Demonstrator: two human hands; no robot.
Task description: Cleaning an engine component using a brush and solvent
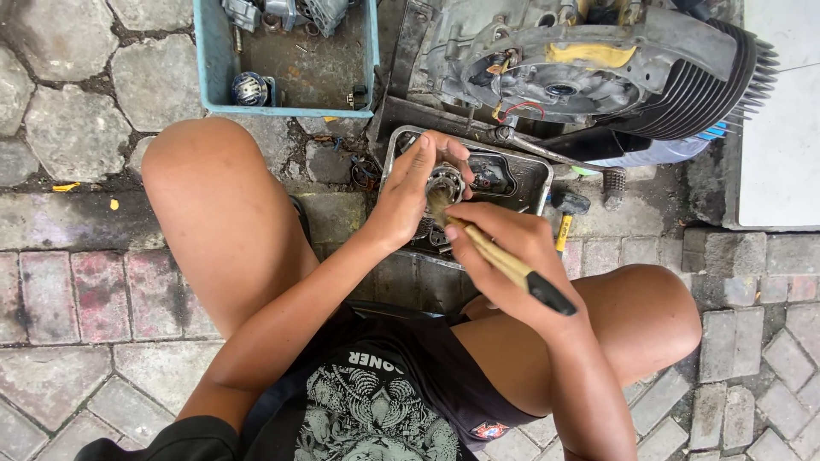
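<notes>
Looking down from my head, my left hand (408,192) is curled around a round metal engine part (445,183), holding it steady over the metal tray (536,175) so drips and grit fall into it. My right hand (504,243) is clamped on a wooden-handled brush (500,260), bristles touching the part. The tray sits on the paving between my knees. Just beyond it lies the finned engine block (598,68), crowding the far side, and a blue plastic crate (205,60) of small parts stands near my left knee.

round metal bearing (445,183) over tray, wooden-handled brush (504,260) bristles touching it
</notes>
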